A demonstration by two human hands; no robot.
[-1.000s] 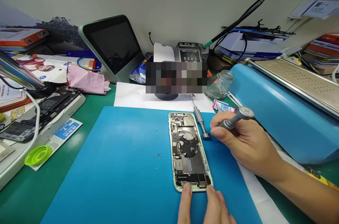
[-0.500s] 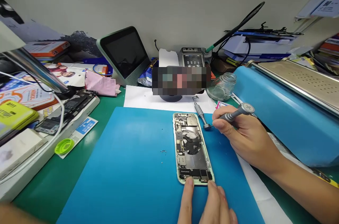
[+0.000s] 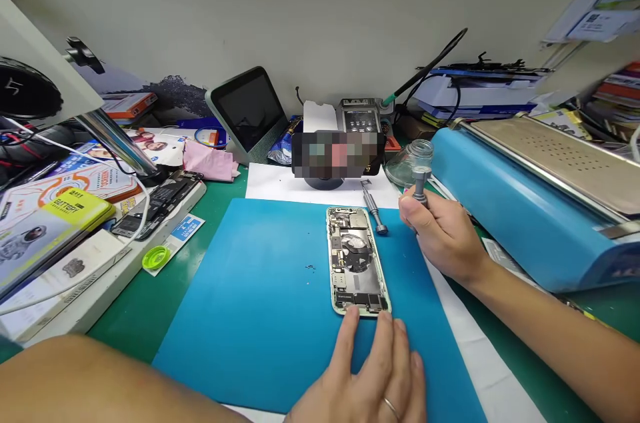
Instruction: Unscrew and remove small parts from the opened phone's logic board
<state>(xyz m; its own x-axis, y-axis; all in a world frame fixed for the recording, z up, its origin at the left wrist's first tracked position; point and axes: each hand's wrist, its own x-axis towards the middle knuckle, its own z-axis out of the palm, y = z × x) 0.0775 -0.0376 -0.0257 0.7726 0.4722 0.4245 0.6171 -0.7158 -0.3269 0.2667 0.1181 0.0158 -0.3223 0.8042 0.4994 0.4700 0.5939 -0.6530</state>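
Resting flat and open on the blue mat (image 3: 240, 290), left hand (image 3: 373, 383) grips nothing, fingertips touching the near end of the opened phone (image 3: 356, 260), mid-mat. Right hand (image 3: 443, 233) closed round a grey screwdriver (image 3: 420, 182), upright, right of phone. Second screwdriver (image 3: 375, 215) lies between.

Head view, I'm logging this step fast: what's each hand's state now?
Left hand: open, fingertips against the opened phone's near end.
Right hand: closed around a grey screwdriver, held upright.
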